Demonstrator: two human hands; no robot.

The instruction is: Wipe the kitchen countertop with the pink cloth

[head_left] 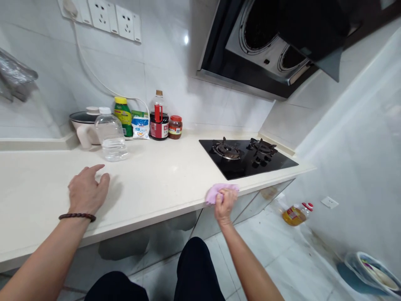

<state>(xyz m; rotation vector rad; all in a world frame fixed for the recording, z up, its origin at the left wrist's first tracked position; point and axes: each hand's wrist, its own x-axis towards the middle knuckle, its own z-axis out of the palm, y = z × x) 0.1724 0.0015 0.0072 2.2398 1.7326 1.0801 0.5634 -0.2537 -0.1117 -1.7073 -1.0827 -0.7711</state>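
My right hand (227, 205) is closed on a pink cloth (216, 193) at the front edge of the white countertop (156, 179), just in front of the gas stove (247, 154). The cloth is bunched under the fingers and touches the counter's edge. Over the left part of the counter is my left hand (87, 188), with a dark beaded bracelet at the wrist. Its thumb and index finger are apart and nothing is in it. The closest thing to it is a clear plastic bottle (112, 138) with a white cap, standing upright just beyond the fingertips.
Behind the bottle stands a lidded electric pot (84, 129). Along the wall are a green yellow-capped bottle (123, 117), a white packet (140, 127), a dark sauce jug (159, 125) and a red-lidded jar (175, 127). A range hood (213, 62) overhangs the stove. An oil bottle (294, 215) sits on the floor.
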